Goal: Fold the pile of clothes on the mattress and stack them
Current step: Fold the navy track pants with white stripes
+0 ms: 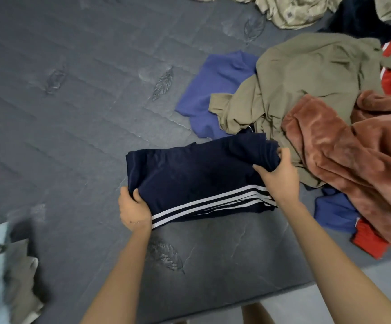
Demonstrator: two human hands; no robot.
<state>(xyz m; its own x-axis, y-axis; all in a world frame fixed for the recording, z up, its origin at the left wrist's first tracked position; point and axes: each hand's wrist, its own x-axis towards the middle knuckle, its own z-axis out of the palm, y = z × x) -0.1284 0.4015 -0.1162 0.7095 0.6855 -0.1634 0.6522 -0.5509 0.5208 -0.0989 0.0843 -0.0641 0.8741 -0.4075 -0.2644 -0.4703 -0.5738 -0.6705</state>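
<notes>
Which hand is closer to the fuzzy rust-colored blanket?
Right. The right hand grips the navy garment just beside the blanket; the left hand holds its opposite end, farther away.

no readable text, labels, brands or numbers on the clothes or mattress

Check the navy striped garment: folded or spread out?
Folded. The navy striped garment forms a compact doubled rectangle, layered edges visible, gripped by left hand and right hand.
</notes>
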